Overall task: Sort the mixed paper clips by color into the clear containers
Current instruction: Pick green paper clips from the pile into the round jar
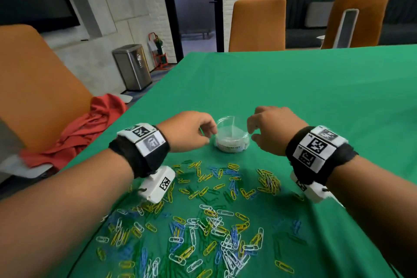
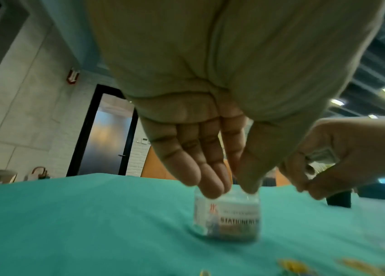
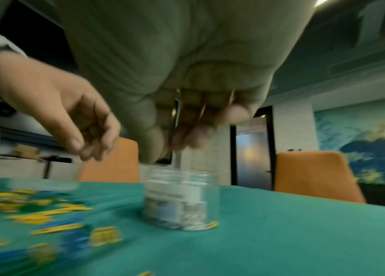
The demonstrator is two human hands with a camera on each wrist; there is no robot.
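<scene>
A small clear container (image 1: 232,142) with a white label stands open-topped on the green tablecloth (image 1: 293,88). My left hand (image 1: 209,133) hovers at its left rim with the fingers hanging loosely down. My right hand (image 1: 253,134) hovers at its right rim, thumb and fingers loosely curled. I see nothing held in either hand. The left wrist view shows my left hand's fingertips (image 2: 212,188) just over the container (image 2: 228,218). In the blurred right wrist view my right hand (image 3: 170,153) hangs above the container (image 3: 177,201). Mixed paper clips (image 1: 214,221) in yellow, blue, white and green lie scattered in front of me.
Orange chairs stand at the table's far side (image 1: 257,25) and at my left (image 1: 33,88). On the left chair lies a red cloth (image 1: 79,133). A steel bin (image 1: 132,66) stands on the floor beyond the table's left edge.
</scene>
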